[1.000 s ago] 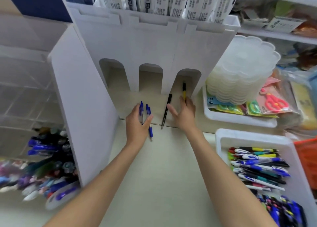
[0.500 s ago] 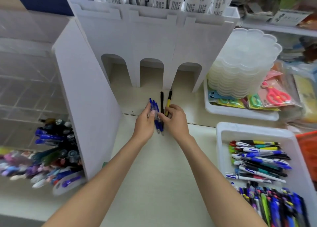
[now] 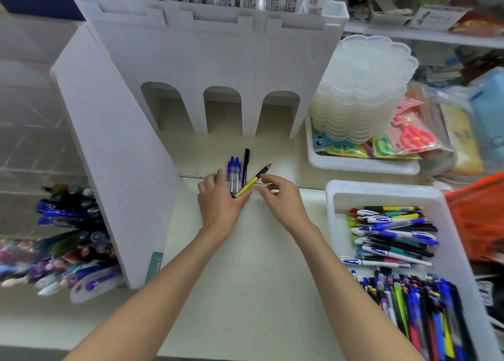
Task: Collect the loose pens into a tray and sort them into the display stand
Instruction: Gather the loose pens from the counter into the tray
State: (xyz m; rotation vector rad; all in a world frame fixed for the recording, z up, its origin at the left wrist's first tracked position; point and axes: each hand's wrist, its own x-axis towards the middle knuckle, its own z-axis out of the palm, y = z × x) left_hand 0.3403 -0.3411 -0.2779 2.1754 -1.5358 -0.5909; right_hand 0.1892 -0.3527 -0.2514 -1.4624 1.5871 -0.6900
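Left hand (image 3: 218,202) grips the blue pens (image 3: 234,169) and black pen (image 3: 246,164) pointing at the display stand (image 3: 218,60), yellow pen (image 3: 252,182) slanting rightward, tip just beside the loosely curled, empty right hand (image 3: 283,201).

At centre frame the left hand (image 3: 221,203) holds the lower ends of two blue pens (image 3: 234,173) and a black pen (image 3: 246,165), which point up toward the arched white display stand (image 3: 218,60). A yellow pen (image 3: 251,184) lies slanted across them. The right hand (image 3: 283,201), fingers curled, is at that pen's dark end (contact unclear). The tray (image 3: 381,192), at lower right, holds many pens.
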